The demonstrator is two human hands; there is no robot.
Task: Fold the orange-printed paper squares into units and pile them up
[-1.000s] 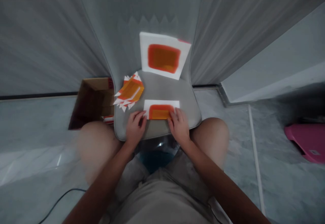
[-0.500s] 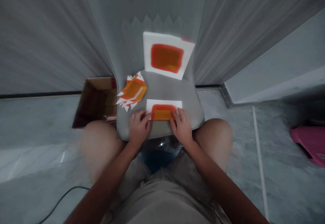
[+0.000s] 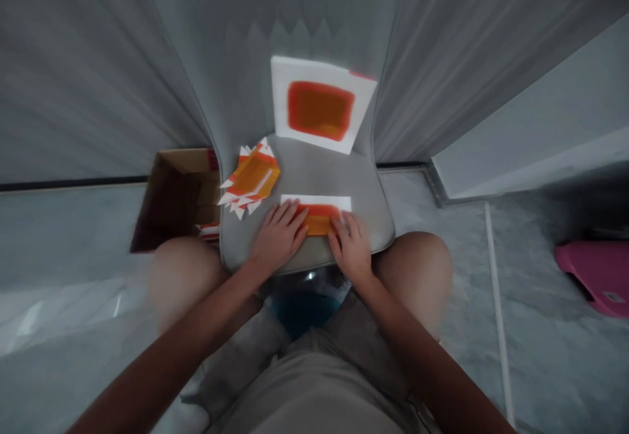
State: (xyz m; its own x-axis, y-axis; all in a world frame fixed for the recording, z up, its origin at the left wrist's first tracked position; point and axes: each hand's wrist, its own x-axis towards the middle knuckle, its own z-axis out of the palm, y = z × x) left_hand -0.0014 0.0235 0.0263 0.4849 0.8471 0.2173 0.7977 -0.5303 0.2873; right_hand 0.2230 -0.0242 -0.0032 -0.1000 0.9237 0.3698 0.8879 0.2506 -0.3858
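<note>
A folded sheet of white paper (image 3: 318, 200) with an orange and red middle lies near the front edge of the chair seat. My left hand (image 3: 278, 236) is pressed flat over its left part, fingers extended and covering that end. At the right end, my right hand (image 3: 352, 244) rests with fingers apart on the paper and its thumb by the near fold. Left of them sits a stack of pointed folded paper pieces (image 3: 253, 175) in orange, red and white. Behind, a white sheet pad with an orange-red square (image 3: 320, 111) leans against the backrest.
The grey chair seat (image 3: 309, 168) carries all the paper, between my knees. An open cardboard box (image 3: 170, 201) stands on the floor at left, some red and white paper inside. A pink plastic item (image 3: 597, 273) is at far right. Grey curtains hang behind the chair.
My left hand has moved from the sheet's left corner onto its face and flattened out, covering more of it. My right hand stays at the right end. The view has shifted slightly.
</note>
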